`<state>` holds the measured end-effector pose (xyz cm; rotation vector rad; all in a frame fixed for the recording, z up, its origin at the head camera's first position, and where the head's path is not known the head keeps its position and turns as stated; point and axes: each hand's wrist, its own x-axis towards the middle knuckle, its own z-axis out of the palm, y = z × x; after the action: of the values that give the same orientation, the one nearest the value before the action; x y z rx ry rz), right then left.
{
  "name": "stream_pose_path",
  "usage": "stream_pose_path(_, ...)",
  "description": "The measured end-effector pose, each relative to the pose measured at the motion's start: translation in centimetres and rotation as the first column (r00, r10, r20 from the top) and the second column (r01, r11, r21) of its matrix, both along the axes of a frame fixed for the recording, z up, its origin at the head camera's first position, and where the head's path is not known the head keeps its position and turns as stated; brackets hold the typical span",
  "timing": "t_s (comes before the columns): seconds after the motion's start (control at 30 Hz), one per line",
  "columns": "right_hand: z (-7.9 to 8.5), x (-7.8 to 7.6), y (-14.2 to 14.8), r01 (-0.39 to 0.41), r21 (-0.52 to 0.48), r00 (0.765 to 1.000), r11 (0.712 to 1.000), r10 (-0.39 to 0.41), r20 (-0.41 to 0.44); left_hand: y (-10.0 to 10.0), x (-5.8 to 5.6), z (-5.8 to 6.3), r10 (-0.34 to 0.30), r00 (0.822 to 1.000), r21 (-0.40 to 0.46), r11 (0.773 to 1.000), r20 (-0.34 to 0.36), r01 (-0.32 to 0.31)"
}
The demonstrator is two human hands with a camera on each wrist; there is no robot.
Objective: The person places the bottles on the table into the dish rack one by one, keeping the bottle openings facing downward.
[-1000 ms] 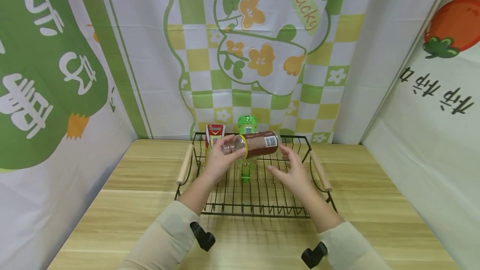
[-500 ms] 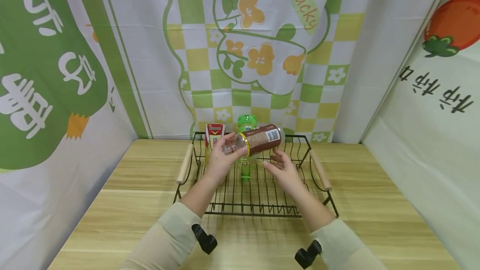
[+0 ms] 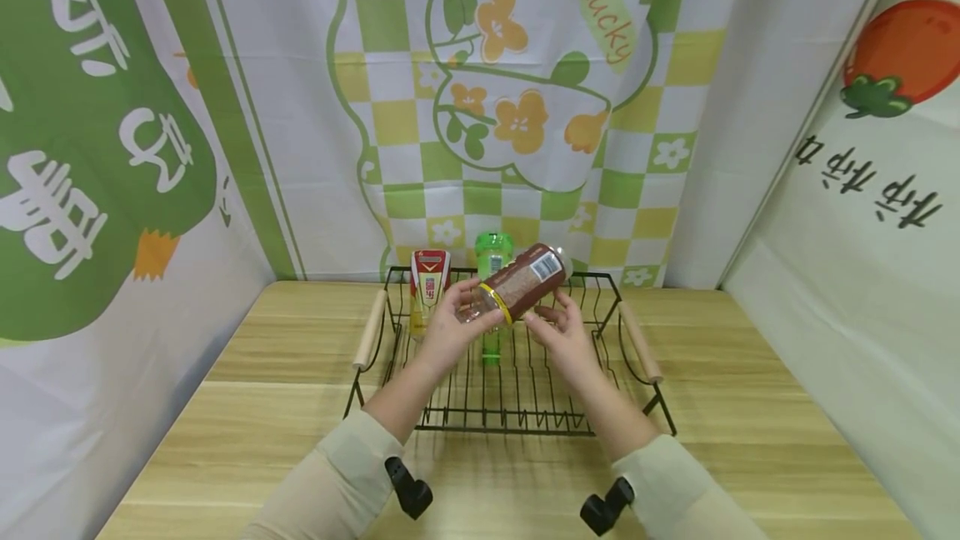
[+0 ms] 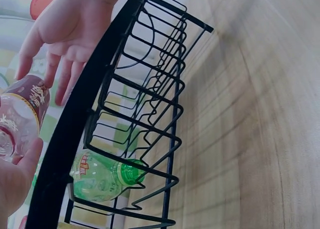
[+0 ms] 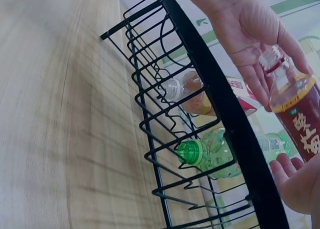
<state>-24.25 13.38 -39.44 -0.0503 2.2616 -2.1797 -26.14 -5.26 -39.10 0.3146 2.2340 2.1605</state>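
My left hand point(image 3: 448, 330) holds a clear plastic drink bottle point(image 3: 527, 280) with a brown label and a yellow band. The bottle tilts above the rack, its base up to the right and its neck down to the left. An uncapped, threaded neck with a red ring shows on the bottle point(image 5: 295, 101) in the right wrist view. My right hand point(image 3: 567, 338) is at the underside of the bottle, its fingertips near or touching the label. In the left wrist view, the fingers of the right hand point(image 4: 75, 34) are extended and loose.
A black wire rack point(image 3: 525, 430) with wooden handles point(image 3: 641, 342) stands on the wooden table point(image 3: 757, 407). In it, a green bottle point(image 3: 493, 252) stands cap down. Left of that is a red-labelled bottle point(image 3: 429, 273), neck down. Printed curtains point(image 3: 540, 132) enclose the table.
My right hand has moved left, closer to the underside of the bottle. The bottle has tilted further, its base rising and its neck end dropping in my left hand.
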Motion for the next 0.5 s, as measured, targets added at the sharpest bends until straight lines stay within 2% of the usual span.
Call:
stream_pose_path(0.17,0.1,-0.2,-0.5,-0.003,-0.063,1.000,0.998,0.003,-0.005,0.4,0.2,-0.4,-0.023,0.999,-0.010,1.000,-0.024,0.023)
stream_pose_path(0.5,0.6,-0.2,-1.2,0.026,-0.110,1.000,0.994,-0.024,0.016,1.0,0.5,-0.5,-0.052,0.999,-0.073,0.996,-0.010,0.051)
